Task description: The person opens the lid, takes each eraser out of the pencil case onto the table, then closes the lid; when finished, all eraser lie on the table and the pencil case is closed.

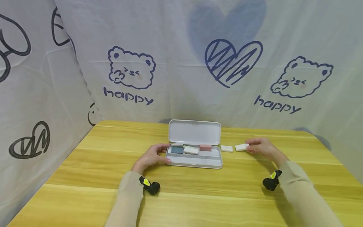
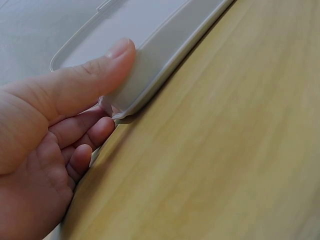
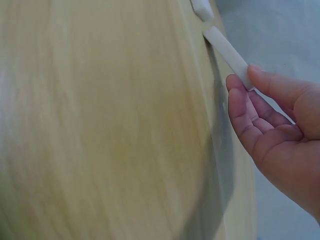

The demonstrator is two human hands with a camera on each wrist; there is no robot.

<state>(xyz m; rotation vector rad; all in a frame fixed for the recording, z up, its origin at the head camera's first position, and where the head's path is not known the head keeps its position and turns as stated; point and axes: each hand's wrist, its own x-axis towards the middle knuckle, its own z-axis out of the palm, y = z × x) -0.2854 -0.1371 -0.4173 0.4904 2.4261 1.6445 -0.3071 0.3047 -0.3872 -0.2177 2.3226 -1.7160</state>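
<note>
A: Where is your right hand working?

B: Your right hand point(image 1: 262, 148) is right of centre in the head frame, its thumb and fingers pinched on one end of a white rectangular block point(image 1: 242, 147). In the right wrist view that block slants through the upper right; you can't tell whether its far end touches the wood-grain yellow tabletop point(image 1: 198, 198).

A: And your left?

B: Your left hand point(image 1: 151, 156) grips the left end of a shallow white rectangular case point(image 1: 194, 166), below the centre of the head frame. In the left wrist view your thumb lies along its side, the other fingers bent at the corner, so the grasp opens only as wide as the case's end.

A: What else is near you?

B: A second white rectangular block point(image 1: 226, 148) lies between the case and the one you hold. The case's white lid point(image 1: 194, 132) stands raised at the back. Its rear compartment holds a blue-grey block point(image 1: 177, 150), a white block point(image 1: 191, 150) right of that, and a pink block point(image 1: 205, 147) further right. Behind everything, your white printed cloth point(image 1: 181, 72) fills the upper frame.
</note>
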